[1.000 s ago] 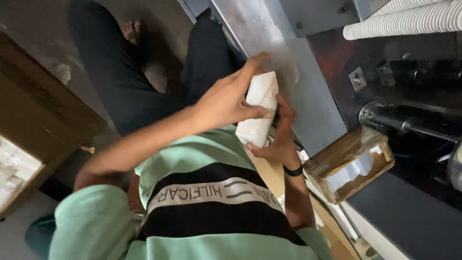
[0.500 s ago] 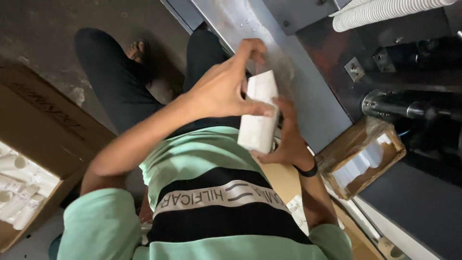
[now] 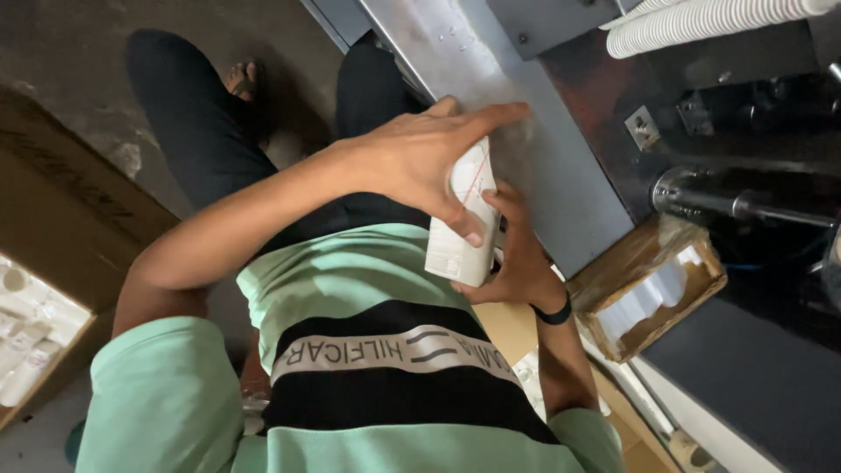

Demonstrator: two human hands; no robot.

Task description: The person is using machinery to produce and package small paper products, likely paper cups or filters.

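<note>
Head view looks down on a person in a green and black shirt [image 3: 385, 350] whose left hand [image 3: 429, 162] is spread over the top of a small white carton [image 3: 462, 228], fingers curled down its face and thumb pressed on its side, while the right hand [image 3: 517, 263] cups the carton from below with fingers closed round its lower end. So the carton sits clamped between both hands, just in front of the chest and beside a steel machine panel [image 3: 517, 131]. To the person's right an open cardboard box [image 3: 653, 289] holds white items, and another open cardboard case [image 3: 53, 254] on the left holds small white bottles [image 3: 26, 333].
</note>
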